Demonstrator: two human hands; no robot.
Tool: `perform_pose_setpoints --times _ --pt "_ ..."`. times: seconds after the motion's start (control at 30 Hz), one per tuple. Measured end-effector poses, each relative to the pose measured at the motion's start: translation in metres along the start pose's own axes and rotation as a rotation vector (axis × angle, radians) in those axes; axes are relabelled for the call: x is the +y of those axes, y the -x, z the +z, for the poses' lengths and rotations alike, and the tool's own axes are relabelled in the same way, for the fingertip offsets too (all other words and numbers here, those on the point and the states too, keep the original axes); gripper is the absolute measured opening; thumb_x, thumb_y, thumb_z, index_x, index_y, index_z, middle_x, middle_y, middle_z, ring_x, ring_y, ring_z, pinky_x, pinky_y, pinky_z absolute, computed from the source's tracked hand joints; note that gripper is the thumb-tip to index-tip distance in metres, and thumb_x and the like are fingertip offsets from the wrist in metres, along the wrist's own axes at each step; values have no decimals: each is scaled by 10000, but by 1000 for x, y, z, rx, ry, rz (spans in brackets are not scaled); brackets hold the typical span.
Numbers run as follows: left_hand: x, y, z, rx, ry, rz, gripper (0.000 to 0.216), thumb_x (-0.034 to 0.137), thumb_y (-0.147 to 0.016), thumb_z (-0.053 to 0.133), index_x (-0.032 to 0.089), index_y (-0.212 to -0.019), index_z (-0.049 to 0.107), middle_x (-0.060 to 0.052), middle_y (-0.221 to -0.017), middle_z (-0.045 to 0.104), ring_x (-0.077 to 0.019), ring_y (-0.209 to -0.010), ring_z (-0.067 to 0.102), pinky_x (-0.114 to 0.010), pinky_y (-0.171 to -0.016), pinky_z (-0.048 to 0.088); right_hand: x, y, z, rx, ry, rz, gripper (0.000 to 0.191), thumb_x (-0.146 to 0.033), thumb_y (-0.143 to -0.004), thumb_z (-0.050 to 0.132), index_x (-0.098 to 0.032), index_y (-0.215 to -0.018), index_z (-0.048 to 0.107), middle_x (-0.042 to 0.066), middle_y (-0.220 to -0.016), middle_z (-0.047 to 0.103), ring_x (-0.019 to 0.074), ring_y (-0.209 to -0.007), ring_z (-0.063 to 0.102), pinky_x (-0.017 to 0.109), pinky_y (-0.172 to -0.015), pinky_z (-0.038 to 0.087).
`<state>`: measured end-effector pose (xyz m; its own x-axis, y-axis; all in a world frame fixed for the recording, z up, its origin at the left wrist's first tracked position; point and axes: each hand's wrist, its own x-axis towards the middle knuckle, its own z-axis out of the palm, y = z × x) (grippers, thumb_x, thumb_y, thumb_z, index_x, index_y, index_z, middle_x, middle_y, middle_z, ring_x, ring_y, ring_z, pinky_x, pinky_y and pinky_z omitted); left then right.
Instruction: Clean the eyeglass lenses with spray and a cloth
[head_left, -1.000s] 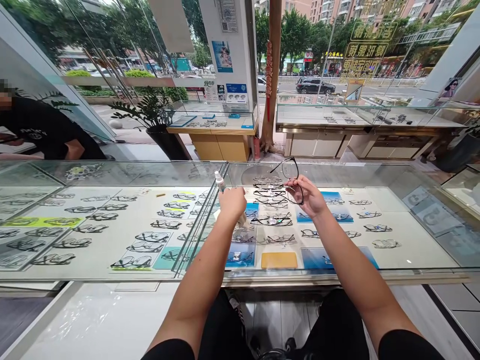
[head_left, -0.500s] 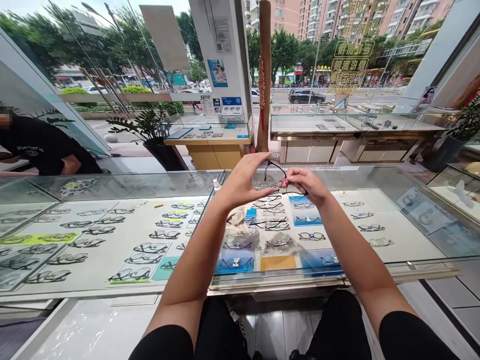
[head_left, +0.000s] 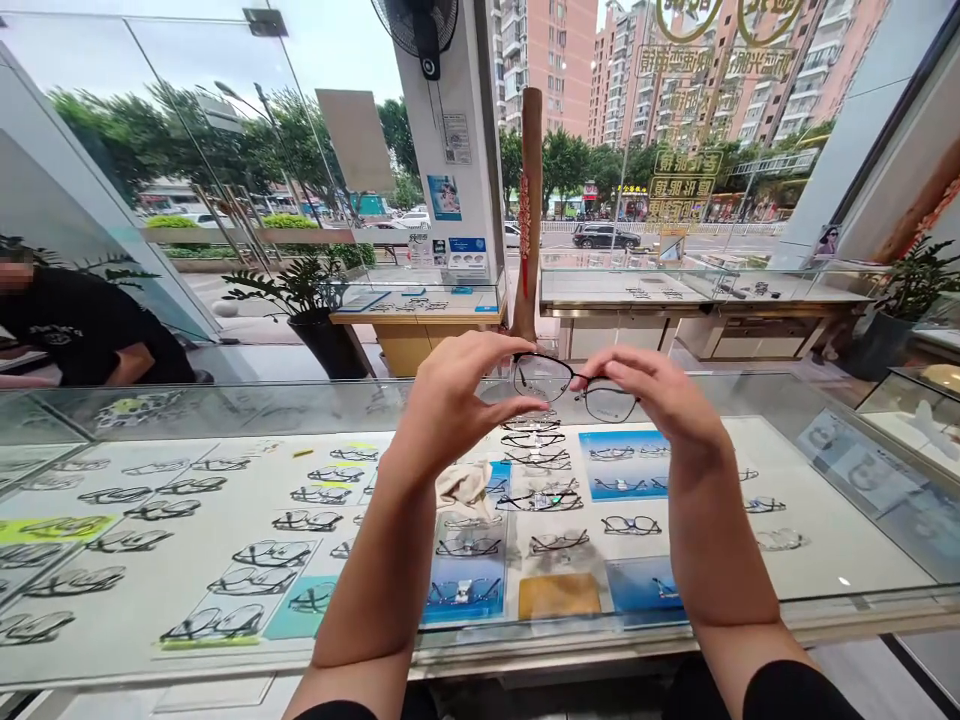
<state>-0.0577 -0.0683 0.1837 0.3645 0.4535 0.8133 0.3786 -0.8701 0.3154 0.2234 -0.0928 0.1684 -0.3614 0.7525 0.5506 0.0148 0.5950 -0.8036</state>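
I hold a pair of black-framed glasses (head_left: 574, 385) up in front of me with both hands, above the glass display counter (head_left: 750, 400). My left hand (head_left: 457, 395) pinches the left end of the frame between thumb and fingers. My right hand (head_left: 660, 395) grips the right end, fingers curled over the right lens. A crumpled pale cloth (head_left: 465, 487) lies on the counter glass just below my left wrist.
Several rows of glasses (head_left: 300, 520) lie inside the counter on white, blue and yellow cards. A person in black (head_left: 82, 325) sits behind the counter at the far left. A potted plant (head_left: 307, 295) and more display cases (head_left: 675, 290) stand beyond, by the windows.
My left hand let go of a small spray bottle on the counter, rose and took the left end of the glasses. Both hands lifted the frame and turned it level. My view tilted up.
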Motion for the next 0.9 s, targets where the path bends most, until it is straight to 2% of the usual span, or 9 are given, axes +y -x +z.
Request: perform_pose_setpoints --times 0.13,0.3,0.37,0.6,0.9 --pt "1 3 0 140 -3 -49 548 610 -772 989 275 -1171 821 -85 -1128 832 -325 -1136 757 -474 -1072 598 -1 9 4 217 27 -154 386 -593 -992 808 -339 -1282 790 67 -1268 759 288 -1202 731 467 -1106 601" --pt "4 5 11 237 67 -129 487 517 -822 985 269 -1199 802 -72 -1092 794 -284 -1092 753 -405 -961 635 6 11 13 359 242 -213 617 -433 -894 947 -370 -1458 706 67 -1312 731 297 -1256 690 499 -1229 547" --pt "5 6 14 259 83 -154 491 509 -828 983 263 -1209 795 -69 -1085 782 -273 -1077 747 -387 -931 638 8 9 15 394 272 -219 623 -413 -900 946 -366 -1469 698 65 -1302 735 292 -1246 690 496 -1225 553" --pt "5 7 13 272 33 -154 524 564 -850 954 270 -1249 782 -72 -1123 783 -259 -1064 746 -396 -952 642 8 5 17 459 372 -210 464 -479 -940 900 -327 -1353 752 55 -1154 743 266 -1094 705 485 -1096 597" --pt "4 4 16 234 101 -185 548 592 -822 968 281 -1234 786 -82 -1205 804 -256 -1063 761 -405 -958 655 0 10 15 500 505 -213 492 -553 -907 896 -306 -1303 739 50 -1171 743 246 -1013 700 463 -971 616"
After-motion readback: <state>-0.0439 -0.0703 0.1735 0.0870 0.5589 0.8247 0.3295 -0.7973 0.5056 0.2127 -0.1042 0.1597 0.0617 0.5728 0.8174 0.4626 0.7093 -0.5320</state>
